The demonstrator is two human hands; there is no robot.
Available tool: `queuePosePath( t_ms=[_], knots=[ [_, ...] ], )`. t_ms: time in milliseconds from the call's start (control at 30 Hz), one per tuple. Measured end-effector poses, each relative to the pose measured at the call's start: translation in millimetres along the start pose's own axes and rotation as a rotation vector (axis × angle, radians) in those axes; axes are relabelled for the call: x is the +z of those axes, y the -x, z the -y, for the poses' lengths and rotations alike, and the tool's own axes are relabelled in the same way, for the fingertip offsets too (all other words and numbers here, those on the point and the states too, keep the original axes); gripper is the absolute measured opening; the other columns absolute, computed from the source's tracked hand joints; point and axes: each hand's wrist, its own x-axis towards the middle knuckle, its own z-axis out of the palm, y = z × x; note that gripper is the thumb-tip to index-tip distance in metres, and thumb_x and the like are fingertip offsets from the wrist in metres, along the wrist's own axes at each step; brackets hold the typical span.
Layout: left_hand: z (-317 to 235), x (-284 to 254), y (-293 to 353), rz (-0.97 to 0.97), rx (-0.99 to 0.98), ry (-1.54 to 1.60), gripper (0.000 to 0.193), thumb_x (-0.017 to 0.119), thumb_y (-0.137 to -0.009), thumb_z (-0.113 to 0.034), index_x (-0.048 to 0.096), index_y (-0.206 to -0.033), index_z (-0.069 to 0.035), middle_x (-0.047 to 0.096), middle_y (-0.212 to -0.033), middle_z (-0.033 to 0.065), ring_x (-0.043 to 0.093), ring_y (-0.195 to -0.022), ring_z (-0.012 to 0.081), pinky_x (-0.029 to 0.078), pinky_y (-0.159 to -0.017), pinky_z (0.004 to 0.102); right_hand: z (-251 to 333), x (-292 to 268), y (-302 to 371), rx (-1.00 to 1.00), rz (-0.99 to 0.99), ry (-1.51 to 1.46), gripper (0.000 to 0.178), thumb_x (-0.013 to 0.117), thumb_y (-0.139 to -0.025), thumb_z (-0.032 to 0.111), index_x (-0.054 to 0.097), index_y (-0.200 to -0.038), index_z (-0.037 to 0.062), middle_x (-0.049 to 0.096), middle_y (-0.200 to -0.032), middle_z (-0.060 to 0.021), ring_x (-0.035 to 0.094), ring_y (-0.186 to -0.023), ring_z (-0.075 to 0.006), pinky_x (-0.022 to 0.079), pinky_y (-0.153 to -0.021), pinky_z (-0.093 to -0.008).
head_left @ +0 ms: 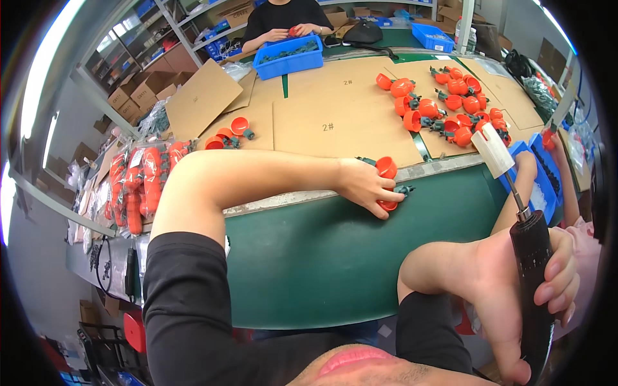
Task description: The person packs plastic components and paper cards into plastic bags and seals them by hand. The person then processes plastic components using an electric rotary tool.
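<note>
At the near edge of the cardboard, my left hand (365, 186) is closed around small orange cups (386, 167) with dark green plastic fittings (403, 191). Its fingers hide part of them, and at least two orange parts show. On the right, my right hand (496, 283) grips a black powered screwdriver (533, 264) that points up and away from me. A white plastic sleeve or socket (494, 151) sits on the end of its metal shaft, in the air in front of the cup pile. A larger heap of orange cups (453, 103) with green fittings lies on the cardboard beyond.
A few orange cups (239, 125) lie at left, beside bagged orange parts (145, 177). Across the table, a person (286, 26) handles an orange piece behind a blue bin (288, 65) of green fittings. Another person's arm (526, 177) reaches by blue trays (546, 168) at right. Green mat (309, 276) covers the near table.
</note>
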Motion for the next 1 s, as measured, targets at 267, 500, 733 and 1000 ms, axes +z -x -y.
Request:
queuePosePath(
  t_ms=[267,500,733,1000],
  knots=[
    [-0.1,-16.8,39.1,-0.182,-0.535,0.36,0.051,0.066,-0.096,-0.01,0.057,-0.141,-0.032,0.052,-0.15,0.0156,0.067,-0.119,0.0359,0.064,-0.087,0.0422,-13.4,9.7,7.7,0.054,-0.037,-0.06,0.065,0.053,-0.097,0.081,0.064,-0.105,0.018,0.056,-0.083,0.0059,0.048,-0.064,-0.0116,0.044,-0.066,-0.029],
    [-70.6,-58.7,71.0,-0.259,-0.584,0.37,0.056,0.067,-0.092,-0.003,0.056,-0.141,-0.028,0.058,-0.133,0.0158,0.07,-0.11,0.0345,0.065,-0.082,0.0444,-1.0,-17.3,-10.4,0.174,-0.056,-0.15,0.083,0.06,-0.07,0.097,0.055,-0.082,0.0153,0.056,-0.075,0.0061,0.052,-0.064,-0.0083,0.043,-0.071,-0.0267],
    [-118.5,-84.5,68.5,-0.103,-0.609,0.572,0.069,0.072,-0.085,0.003,0.051,-0.145,-0.023,0.058,-0.138,0.0183,0.071,-0.111,0.0385,0.067,-0.082,0.0451,-0.8,-12.9,-4.2,0.122,0.011,-0.125,0.085,0.06,-0.067,0.1,0.058,-0.08,0.0161,0.056,-0.074,0.006,0.053,-0.065,-0.0082,0.043,-0.07,-0.0272],
    [-151.3,-75.9,82.5,-0.054,-0.678,0.639,0.077,0.066,-0.089,0.002,0.047,-0.158,-0.025,0.059,-0.141,0.0189,0.073,-0.111,0.0372,0.066,-0.084,0.0428,-7.1,-12.0,-4.9,0.019,-0.044,0.028,0.083,0.056,-0.071,0.101,0.056,-0.078,0.0186,0.054,-0.072,0.0062,0.052,-0.065,-0.0113,0.042,-0.069,-0.0287]
  ],
)
